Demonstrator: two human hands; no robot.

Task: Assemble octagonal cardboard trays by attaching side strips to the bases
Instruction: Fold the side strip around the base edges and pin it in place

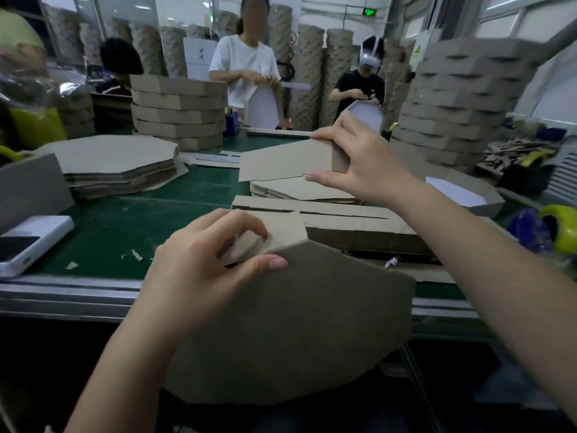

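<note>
Head view, green table [118, 220], cardboard stacks [179, 115]

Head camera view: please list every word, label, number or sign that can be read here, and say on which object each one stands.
No text can be read in this view.
Green lit sign high on the back wall: characters too blurred to read.
Yellow notice on the right wall: too small and blurred.
White box behind the cardboard stacks: blue marks, not legible.
White device on the table's left edge: no text visible.
</note>
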